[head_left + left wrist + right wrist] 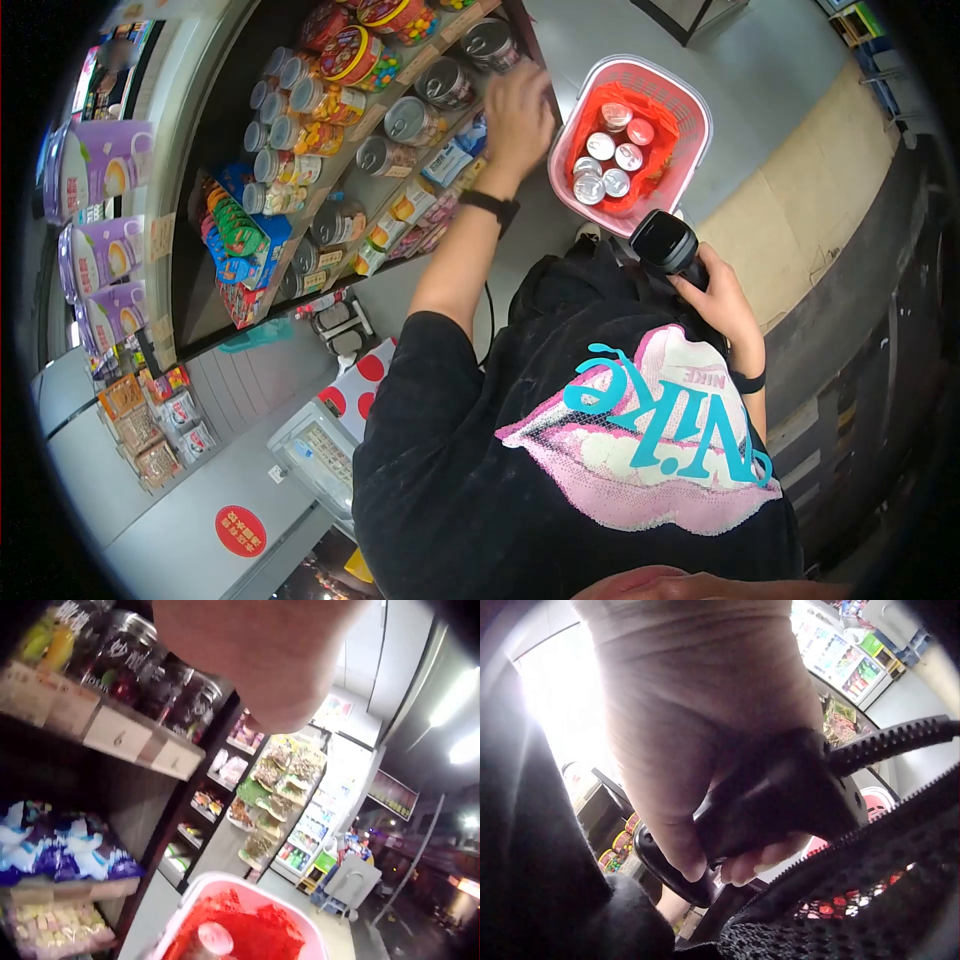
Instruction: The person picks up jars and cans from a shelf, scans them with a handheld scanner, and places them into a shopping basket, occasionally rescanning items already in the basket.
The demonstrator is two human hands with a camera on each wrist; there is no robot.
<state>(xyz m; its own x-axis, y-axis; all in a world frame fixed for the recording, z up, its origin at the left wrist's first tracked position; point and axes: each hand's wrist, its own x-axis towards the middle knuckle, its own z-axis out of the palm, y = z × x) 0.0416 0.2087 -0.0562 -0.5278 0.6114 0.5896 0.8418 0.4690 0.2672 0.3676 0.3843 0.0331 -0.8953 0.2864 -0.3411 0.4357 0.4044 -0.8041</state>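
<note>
My left hand (518,120), blurred in the head view, reaches to the shelf's right end beside clear jars with metal lids (445,82). No object shows in it. Its wrist wears a dark band. In the left wrist view similar jars (124,656) with dark contents stand left of that hand, above price tags. My right hand (722,295) grips a black handheld barcode scanner (664,240), its head towards the basket. The right wrist view shows fingers and thumb curled round the scanner's body (780,787). A pink basket (700,120) holds a red bag (660,170) with several cans (628,157).
Candy tubs (355,58) and small snack jars (300,133) fill the shelf on the left. Bagged sweets (450,160) lie along its lower tier. Purple boxes (108,170) stand at far left. The scanner's coiled cord (892,742) runs off to the right.
</note>
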